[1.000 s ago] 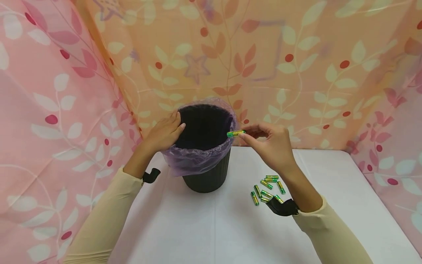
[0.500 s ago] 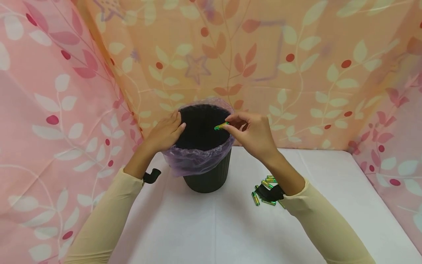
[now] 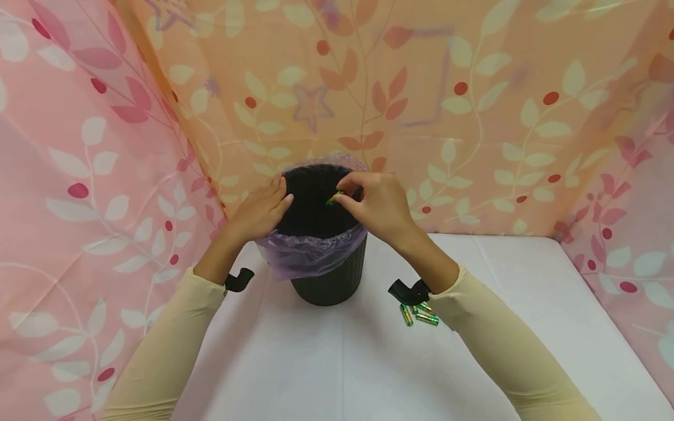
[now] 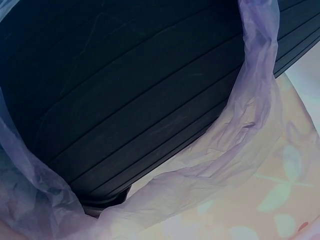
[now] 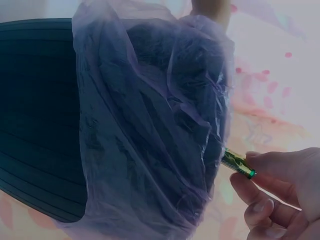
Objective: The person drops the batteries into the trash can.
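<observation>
A black ribbed trash bin [image 3: 329, 286] stands on the table, with a translucent purple bin liner [image 3: 310, 257] folded over its rim. My left hand [image 3: 258, 211] rests on the bin's left rim, fingers extended and thumb at the opening. Between thumb and fingertips, my right hand [image 3: 381, 204] pinches a green-and-gold battery [image 5: 239, 162] over the right part of the opening. Seen from the right wrist, the liner's edge hides one end of that battery. The left wrist view shows the bin's dark inner wall [image 4: 140, 100] ringed by the liner.
Several loose batteries [image 3: 426, 319] lie on the white table [image 3: 295, 362] right of the bin, partly covered by the right sleeve [image 3: 489, 333] and the black wrist mount [image 3: 409, 291]. A floral orange cloth [image 3: 474, 134] hangs behind, with pink cloth [image 3: 63, 193] on the left.
My right hand has carried the battery leftward from the bin's right rim to over the opening. The right forearm now covers more of the loose batteries. The left hand stays on the rim.
</observation>
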Demonstrator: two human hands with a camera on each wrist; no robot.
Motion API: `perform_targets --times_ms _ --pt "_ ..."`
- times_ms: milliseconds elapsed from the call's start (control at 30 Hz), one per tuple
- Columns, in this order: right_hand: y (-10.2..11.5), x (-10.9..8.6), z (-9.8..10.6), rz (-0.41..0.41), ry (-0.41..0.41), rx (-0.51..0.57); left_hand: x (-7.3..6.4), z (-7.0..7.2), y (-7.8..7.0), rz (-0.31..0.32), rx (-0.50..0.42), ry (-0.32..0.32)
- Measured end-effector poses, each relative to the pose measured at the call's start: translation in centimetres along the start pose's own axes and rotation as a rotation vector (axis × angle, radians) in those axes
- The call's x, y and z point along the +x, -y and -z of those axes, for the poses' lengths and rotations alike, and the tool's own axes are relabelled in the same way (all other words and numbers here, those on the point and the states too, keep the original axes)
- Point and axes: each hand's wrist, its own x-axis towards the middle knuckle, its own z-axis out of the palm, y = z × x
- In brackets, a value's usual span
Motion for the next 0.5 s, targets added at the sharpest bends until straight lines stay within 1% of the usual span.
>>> perform_targets --times_ms 167,300,400,500 --pt "0.29 0.54 -0.54 -0.014 0.032 -0.028 -0.21 0.20 0.10 0.002 -0.005 0.007" --pt "0.43 0.81 -0.77 -0.012 0.059 -0.022 -0.39 0.29 0.13 0.002 -0.010 0.001" --pt "0.60 0.73 -0.74 -0.018 0.075 -0.009 -0.51 0.32 0.14 0.006 -0.008 -0.001" --pt "0.78 0.28 -0.49 -0.017 0.070 -0.006 -0.59 0.33 0.14 0.007 -0.001 0.000"
